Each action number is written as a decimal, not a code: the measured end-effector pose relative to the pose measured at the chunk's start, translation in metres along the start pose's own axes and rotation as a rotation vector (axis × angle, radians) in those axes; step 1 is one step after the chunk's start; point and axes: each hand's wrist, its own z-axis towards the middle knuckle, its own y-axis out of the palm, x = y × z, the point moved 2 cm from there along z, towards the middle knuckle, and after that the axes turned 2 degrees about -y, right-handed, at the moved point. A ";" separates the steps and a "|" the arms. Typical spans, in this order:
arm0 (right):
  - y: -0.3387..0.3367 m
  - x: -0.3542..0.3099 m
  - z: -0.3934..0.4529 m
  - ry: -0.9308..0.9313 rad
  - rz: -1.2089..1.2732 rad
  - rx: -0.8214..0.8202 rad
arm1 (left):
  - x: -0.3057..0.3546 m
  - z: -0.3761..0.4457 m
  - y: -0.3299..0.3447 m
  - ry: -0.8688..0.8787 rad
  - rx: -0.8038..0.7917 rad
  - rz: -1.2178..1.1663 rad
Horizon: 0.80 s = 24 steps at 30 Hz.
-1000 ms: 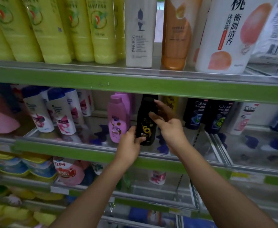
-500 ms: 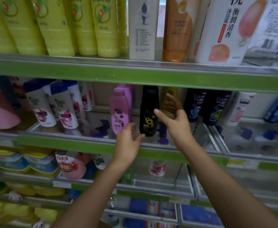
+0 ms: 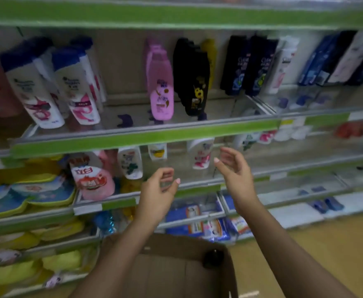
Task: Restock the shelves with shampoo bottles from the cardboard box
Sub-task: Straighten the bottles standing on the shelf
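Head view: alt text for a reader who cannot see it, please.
Both hands, left and right, hang empty below a shelf where a black bottle stands beside a pink bottle. A cardboard box sits underneath.

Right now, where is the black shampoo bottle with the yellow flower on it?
The black shampoo bottle stands on the green-edged shelf, centre of the head view, immediately right of the pink bottle, above both empty hands.

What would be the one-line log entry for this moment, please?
step: between bottles | black bottle: standing on shelf beside pink bottle | left hand: empty | right hand: empty | cardboard box: below hands
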 end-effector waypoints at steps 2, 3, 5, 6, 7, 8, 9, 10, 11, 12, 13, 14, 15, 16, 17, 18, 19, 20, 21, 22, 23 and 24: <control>-0.002 0.028 -0.028 0.078 -0.055 0.008 | -0.030 -0.018 -0.001 -0.038 -0.047 0.003; -0.003 0.043 -0.041 0.112 -0.088 0.013 | -0.045 -0.027 0.000 -0.062 -0.060 -0.009; -0.009 0.073 -0.065 0.191 -0.163 0.024 | -0.075 -0.044 0.003 -0.120 -0.093 -0.027; -0.013 0.088 -0.075 0.241 -0.191 0.022 | -0.088 -0.051 0.005 -0.146 -0.113 -0.021; -0.016 0.104 -0.084 0.289 -0.216 0.013 | -0.102 -0.059 0.008 -0.166 -0.132 -0.016; -0.019 0.119 -0.092 0.327 -0.238 0.008 | -0.115 -0.066 0.010 -0.185 -0.151 -0.014; -0.022 0.134 -0.101 0.365 -0.266 0.012 | -0.129 -0.073 0.014 -0.204 -0.171 -0.010; -0.024 0.149 -0.108 0.400 -0.283 0.023 | -0.142 -0.079 0.017 -0.222 -0.188 0.002; -0.025 0.163 -0.114 0.438 -0.298 0.039 | -0.154 -0.085 0.019 -0.245 -0.200 0.016; -0.025 0.178 -0.119 0.470 -0.308 0.059 | -0.168 -0.090 0.022 -0.272 -0.212 0.026; -0.026 0.193 -0.122 0.493 -0.326 0.078 | -0.180 -0.093 0.026 -0.302 -0.218 0.027; -0.026 0.210 -0.125 0.512 -0.343 0.088 | -0.194 -0.098 0.030 -0.332 -0.222 0.029; -0.026 0.223 -0.127 0.532 -0.363 0.095 | -0.205 -0.100 0.034 -0.352 -0.223 0.034; -0.027 0.236 -0.127 0.547 -0.388 0.096 | -0.214 -0.102 0.037 -0.365 -0.226 0.043; -0.026 0.250 -0.129 0.563 -0.433 0.084 | -0.225 -0.104 0.041 -0.372 -0.229 0.046; -0.026 0.264 -0.129 0.564 -0.502 0.057 | -0.235 -0.104 0.044 -0.379 -0.230 0.047; -0.025 0.278 -0.128 0.554 -0.594 0.015 | -0.244 -0.103 0.047 -0.377 -0.226 0.045; -0.025 0.292 -0.128 0.540 -0.698 -0.036 | -0.253 -0.102 0.049 -0.378 -0.214 0.043; -0.024 0.303 -0.128 0.529 -0.800 -0.088 | -0.261 -0.100 0.050 -0.380 -0.201 0.040; -0.023 0.314 -0.128 0.520 -0.882 -0.126 | -0.269 -0.099 0.052 -0.378 -0.194 0.041; -0.023 0.323 -0.130 0.518 -0.946 -0.145 | -0.276 -0.099 0.054 -0.377 -0.190 0.045; -0.021 0.332 -0.132 0.514 -0.997 -0.147 | -0.283 -0.098 0.056 -0.378 -0.185 0.044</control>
